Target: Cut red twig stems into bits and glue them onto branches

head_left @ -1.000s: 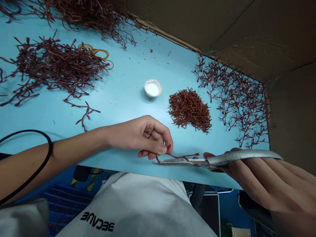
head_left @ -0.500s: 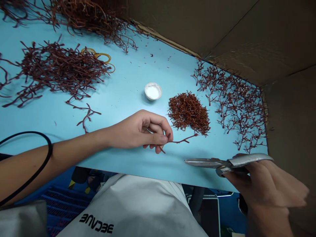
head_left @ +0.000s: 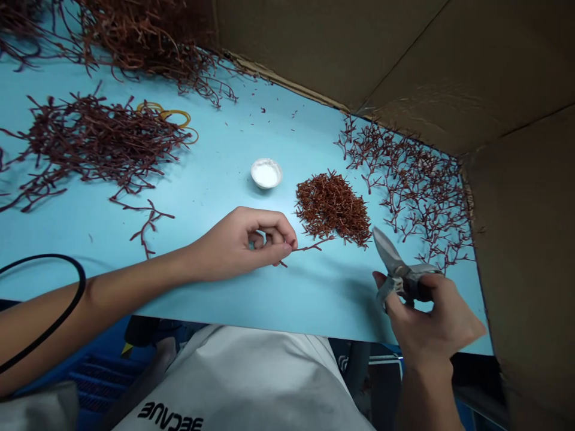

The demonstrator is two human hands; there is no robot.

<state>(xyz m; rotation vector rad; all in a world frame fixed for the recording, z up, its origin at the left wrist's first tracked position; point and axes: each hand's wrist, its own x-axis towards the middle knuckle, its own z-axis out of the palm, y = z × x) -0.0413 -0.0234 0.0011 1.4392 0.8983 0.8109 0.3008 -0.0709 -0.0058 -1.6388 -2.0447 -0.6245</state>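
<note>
My left hand (head_left: pixel 251 242) pinches a thin reddish-brown twig (head_left: pixel 309 246) between thumb and fingers. The twig's branched tip points right, and a short end pokes out below the thumb. My right hand (head_left: pixel 426 317) is wrapped round a pair of metal shears (head_left: pixel 393 257), held up off the table with the blades toward the far side. Just beyond the twig lies a pile of short reddish-brown cut pieces (head_left: pixel 332 206). A small white bowl of white powder (head_left: pixel 266 173) stands left of that pile.
Forked twig pieces (head_left: pixel 408 179) spread along the cardboard wall (head_left: pixel 507 209) at the right. Dark twigs (head_left: pixel 99 137) with yellow rubber bands (head_left: pixel 177 117) lie at the left, beside a single branched twig (head_left: pixel 146 222). A larger tangle (head_left: pixel 144 42) sits behind on the blue tabletop (head_left: pixel 215 299).
My right hand has moved left with the shears and turned them, so the blades point away rather than left. The left hand still holds the twig. The view has shifted slightly.
</note>
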